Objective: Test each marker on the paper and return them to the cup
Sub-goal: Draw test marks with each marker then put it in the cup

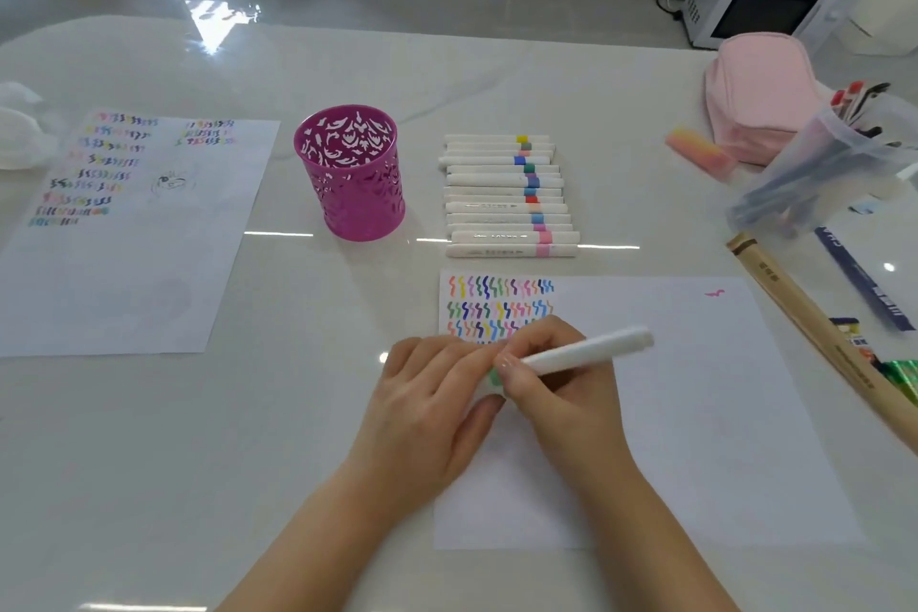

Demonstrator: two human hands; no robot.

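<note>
My right hand [546,393] wraps its fingers round the marker [591,352], slanting up-right over the paper [695,412], my left hand [432,388] pinches its green end, and the cup [350,174] stands beyond, nearer my left.

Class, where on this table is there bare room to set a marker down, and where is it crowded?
Bare table lies between the left sheet and the near sheet, in front of the cup; a narrower gap separates cup and row of markers. The near sheet's right half is blank. Crowded: the right edge, with pencil case and clear tub.
</note>
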